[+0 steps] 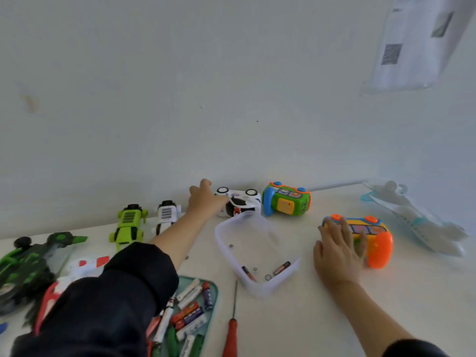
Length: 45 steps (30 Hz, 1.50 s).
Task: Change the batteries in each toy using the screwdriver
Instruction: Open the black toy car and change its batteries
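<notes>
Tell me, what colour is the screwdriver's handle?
Red. The screwdriver lies on the table, seen in the head view.

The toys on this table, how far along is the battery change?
Done: loose batteries lie in the clear tub. In hand: left hand touches the white car; right hand rests on the orange toy. Left: the screwdriver lies untouched.
</notes>
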Each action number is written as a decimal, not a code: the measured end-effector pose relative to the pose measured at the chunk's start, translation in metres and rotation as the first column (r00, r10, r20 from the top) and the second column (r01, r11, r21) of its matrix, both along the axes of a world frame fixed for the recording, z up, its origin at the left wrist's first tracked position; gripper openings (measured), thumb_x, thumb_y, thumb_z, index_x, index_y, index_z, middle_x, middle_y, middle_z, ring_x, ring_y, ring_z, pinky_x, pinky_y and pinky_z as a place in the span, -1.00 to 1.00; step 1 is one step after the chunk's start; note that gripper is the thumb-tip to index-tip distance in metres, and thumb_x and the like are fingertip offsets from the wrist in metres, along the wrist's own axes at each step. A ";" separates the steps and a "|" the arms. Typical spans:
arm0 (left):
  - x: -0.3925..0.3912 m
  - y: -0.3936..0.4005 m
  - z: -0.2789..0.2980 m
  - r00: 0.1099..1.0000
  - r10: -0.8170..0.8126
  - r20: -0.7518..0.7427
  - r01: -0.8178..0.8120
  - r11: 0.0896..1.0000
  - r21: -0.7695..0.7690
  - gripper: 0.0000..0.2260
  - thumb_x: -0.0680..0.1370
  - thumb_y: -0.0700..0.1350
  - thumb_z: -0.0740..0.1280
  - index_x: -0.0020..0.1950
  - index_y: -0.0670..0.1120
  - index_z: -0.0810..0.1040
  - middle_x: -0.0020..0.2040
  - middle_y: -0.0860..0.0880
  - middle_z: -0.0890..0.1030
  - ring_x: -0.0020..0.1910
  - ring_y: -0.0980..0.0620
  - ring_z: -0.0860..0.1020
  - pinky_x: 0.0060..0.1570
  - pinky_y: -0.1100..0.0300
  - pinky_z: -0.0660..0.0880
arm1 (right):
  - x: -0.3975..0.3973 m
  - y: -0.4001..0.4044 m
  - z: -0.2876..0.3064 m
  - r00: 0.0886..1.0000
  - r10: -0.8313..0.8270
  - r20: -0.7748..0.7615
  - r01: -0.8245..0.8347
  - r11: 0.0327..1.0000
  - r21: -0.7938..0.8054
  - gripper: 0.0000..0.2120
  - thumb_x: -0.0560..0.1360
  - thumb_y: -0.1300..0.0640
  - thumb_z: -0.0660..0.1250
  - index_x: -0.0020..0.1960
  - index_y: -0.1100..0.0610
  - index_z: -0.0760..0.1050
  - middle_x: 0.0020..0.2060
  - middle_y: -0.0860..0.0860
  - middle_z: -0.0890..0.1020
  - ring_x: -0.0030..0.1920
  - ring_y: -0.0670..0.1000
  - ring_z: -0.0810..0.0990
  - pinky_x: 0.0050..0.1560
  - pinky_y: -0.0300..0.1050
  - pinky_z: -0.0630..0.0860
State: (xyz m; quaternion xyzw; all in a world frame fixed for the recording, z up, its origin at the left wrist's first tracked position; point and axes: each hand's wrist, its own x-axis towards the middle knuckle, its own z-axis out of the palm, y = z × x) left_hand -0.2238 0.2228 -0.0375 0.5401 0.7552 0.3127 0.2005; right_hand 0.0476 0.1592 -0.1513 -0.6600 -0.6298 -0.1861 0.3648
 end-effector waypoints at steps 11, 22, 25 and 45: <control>0.066 0.047 -0.031 0.983 -0.022 -0.183 -0.013 0.983 -0.186 -0.15 0.07 0.30 0.46 0.29 0.06 0.32 0.43 -0.28 -0.13 0.16 -0.28 0.46 0.09 0.05 0.47 | 0.001 0.002 0.001 0.873 0.449 0.190 -0.456 0.890 -0.010 -0.27 0.15 0.15 0.04 0.34 -0.07 0.31 0.41 0.10 0.28 0.46 0.14 0.15 0.39 0.23 0.00; 0.036 0.004 0.003 0.983 -0.068 0.171 -0.019 0.888 0.460 -0.48 0.24 -0.15 0.59 0.11 -0.06 0.44 0.23 -0.09 0.21 -0.09 0.29 0.38 -0.44 0.36 0.52 | 0.009 0.004 0.002 0.742 0.643 0.189 -0.646 0.762 -0.054 -0.55 0.35 -0.30 0.21 0.09 -0.03 0.41 -0.06 0.00 0.57 0.10 0.14 0.49 0.06 0.01 0.28; 0.027 -0.019 0.016 0.970 -0.184 0.161 0.069 0.838 0.541 -0.45 0.21 -0.11 0.59 0.14 -0.05 0.47 0.24 -0.10 0.33 0.08 0.19 0.44 -0.36 0.35 0.55 | 0.006 0.008 0.001 0.803 0.568 0.181 -0.575 0.818 -0.018 -0.62 0.40 -0.22 0.19 0.07 0.01 0.44 -0.11 0.00 0.61 0.03 0.14 0.56 0.01 -0.01 0.26; 0.125 -0.195 -0.091 0.857 -0.405 -0.317 0.510 0.582 0.634 -0.39 0.29 0.06 0.51 0.18 -0.07 0.28 0.51 -0.04 -0.20 0.43 -0.22 0.27 0.07 0.22 0.46 | 0.022 -0.094 0.018 0.312 0.783 -0.537 -0.903 0.420 0.087 -0.42 0.31 -0.20 0.34 0.25 -0.07 0.25 -0.06 -0.21 0.54 -0.12 -0.27 0.52 -0.16 -0.44 0.38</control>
